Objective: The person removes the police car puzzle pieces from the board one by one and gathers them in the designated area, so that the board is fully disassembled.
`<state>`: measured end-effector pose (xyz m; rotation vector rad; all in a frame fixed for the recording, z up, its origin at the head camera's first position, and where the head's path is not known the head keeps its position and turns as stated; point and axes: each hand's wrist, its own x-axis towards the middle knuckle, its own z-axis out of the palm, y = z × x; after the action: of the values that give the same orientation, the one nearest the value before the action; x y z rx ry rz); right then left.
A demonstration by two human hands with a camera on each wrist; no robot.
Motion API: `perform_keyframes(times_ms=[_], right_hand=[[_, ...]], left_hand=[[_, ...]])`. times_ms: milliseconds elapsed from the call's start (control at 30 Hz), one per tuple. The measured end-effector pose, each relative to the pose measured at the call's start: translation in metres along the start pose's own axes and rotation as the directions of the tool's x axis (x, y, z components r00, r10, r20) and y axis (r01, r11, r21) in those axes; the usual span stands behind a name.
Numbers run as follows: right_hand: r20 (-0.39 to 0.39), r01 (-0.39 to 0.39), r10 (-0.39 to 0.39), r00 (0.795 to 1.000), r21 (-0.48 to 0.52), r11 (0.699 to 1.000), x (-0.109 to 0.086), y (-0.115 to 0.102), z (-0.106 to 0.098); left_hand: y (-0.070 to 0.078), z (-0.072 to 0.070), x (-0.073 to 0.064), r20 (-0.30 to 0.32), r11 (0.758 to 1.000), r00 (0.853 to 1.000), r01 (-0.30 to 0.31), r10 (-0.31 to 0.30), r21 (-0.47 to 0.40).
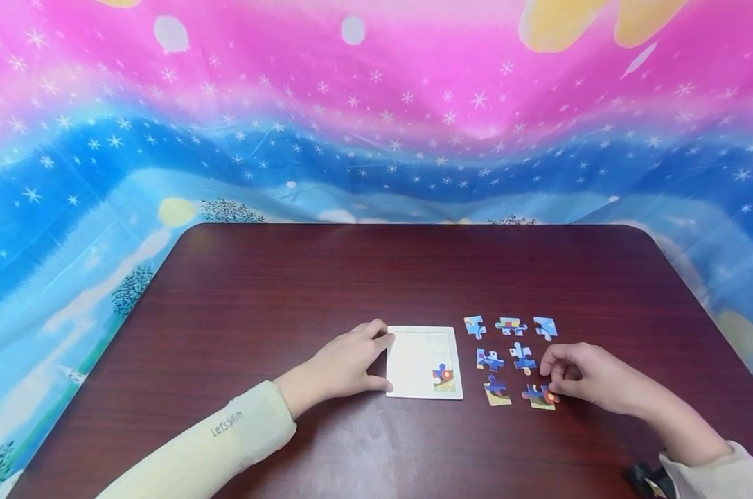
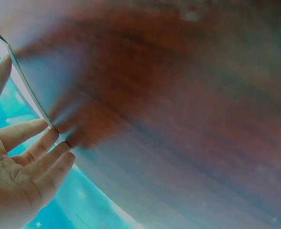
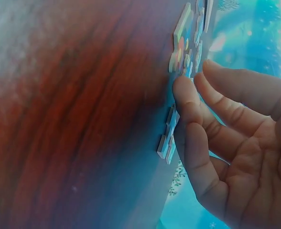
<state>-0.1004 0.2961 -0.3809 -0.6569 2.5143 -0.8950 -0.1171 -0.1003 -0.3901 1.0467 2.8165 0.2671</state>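
A white square puzzle tray [image 1: 411, 362] lies on the table with one colourful jigsaw piece [image 1: 443, 383] in its lower right corner. My left hand [image 1: 345, 360] spans the tray's left edge, thumb by the near corner and fingers by the far one. In the left wrist view, the fingers [image 2: 29, 135] reach fairly straight to the tray's rim. On the right, my right hand [image 1: 600, 378] has loosely bent fingers, its tips right at the edge of a yellow, blue and red jigsaw piece [image 1: 538, 398]. That piece lies flat, seen edge-on in the right wrist view.
More loose jigsaw pieces lie in rows right of the tray, among them a blue piece [image 1: 522, 357] and a yellow-based piece [image 1: 496, 392]. The dark wooden table [image 1: 326, 277] meets a patterned cloth [image 1: 376, 159] behind. Something black [image 1: 649, 479] sits beside the right sleeve.
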Motion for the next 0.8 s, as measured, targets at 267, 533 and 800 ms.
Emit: perform_keyframes(times_ms=[267, 533, 800], right_hand=[[-0.015, -0.024, 0.024, 1.0, -0.033, 0.999, 0.01, -0.011, -0.001], [-0.04, 0.03, -0.032, 0.999, -0.04, 0.999, 0.032, -0.032, 0.003], [-0.028, 0.096, -0.097, 0.995, -0.052, 0.994, 0.061, -0.06, 0.01]], left_hand=[[0.0, 0.0, 0.0, 0.004, 1.0, 1.0, 0.003, -0.003, -0.003], [0.0, -0.001, 0.0, 0.012, 1.0, 1.0, 0.001, -0.002, 0.016], [0.0, -0.001, 0.001, 0.019, 1.0, 1.0, 0.0, -0.001, 0.025]])
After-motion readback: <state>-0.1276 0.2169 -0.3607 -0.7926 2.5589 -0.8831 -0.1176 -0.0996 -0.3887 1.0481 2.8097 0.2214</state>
